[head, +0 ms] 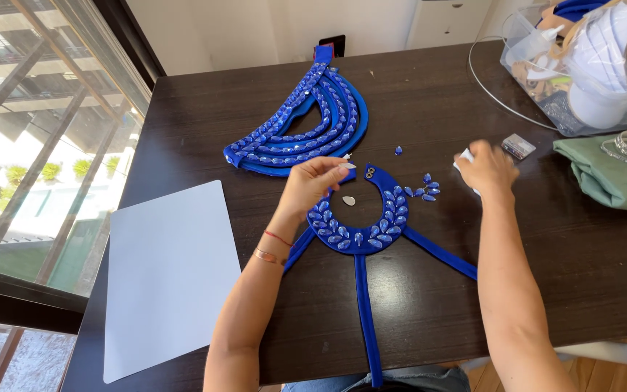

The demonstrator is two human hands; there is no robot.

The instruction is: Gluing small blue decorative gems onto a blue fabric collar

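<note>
Apparently mid-gem-setting: left hand point(313, 181) pinches something small over the blue collar point(361, 232); right hand point(486, 168) closes on a white object point(464, 157); placing needs precision.

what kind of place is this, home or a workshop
Most likely a home craft corner, not a proper workshop: a dark wooden table beside a big window, blue jewelled costume pieces spread out, and a clear plastic bin of supplies.

Bright daylight floods in from the window point(30, 138) (overexposed there), and the right hand point(486, 168) is motion-blurred.
</note>
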